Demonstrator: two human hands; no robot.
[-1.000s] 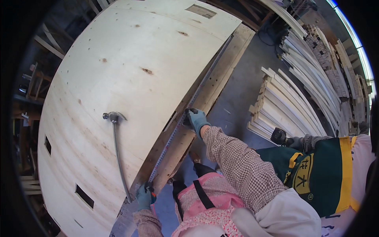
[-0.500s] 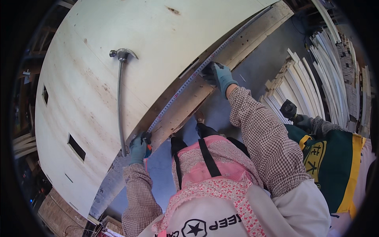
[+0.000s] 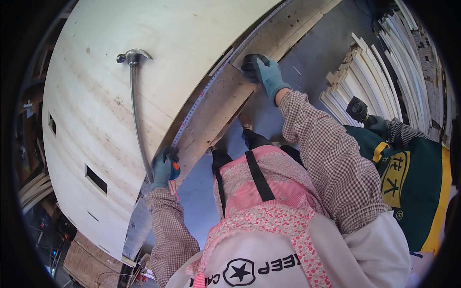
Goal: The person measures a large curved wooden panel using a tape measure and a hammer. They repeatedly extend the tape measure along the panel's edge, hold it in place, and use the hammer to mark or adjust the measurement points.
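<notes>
My left hand, in a blue-grey glove, is closed around a tape measure, whose orange and blue case shows partly beside the fingers. From there the tape measure's white blade runs out along the gap between a large pale wooden panel and a lower wooden ledge. My gloved right hand rests over the ledge's outer part, fingers stretched toward the blade but apart from it. A claw hammer with a long metal handle lies on the panel, its handle end near my left hand.
To the right, a co-worker's gloved hand holds a black tool, beside a dark green garment. Stacked pale wood strips stand behind on the floor. Rectangular cut-outs pierce the panel at left.
My right hand has come away from the tape blade onto the outer part of the ledge. My left hand keeps its hold on the tape measure. The whole view has shifted slightly.
</notes>
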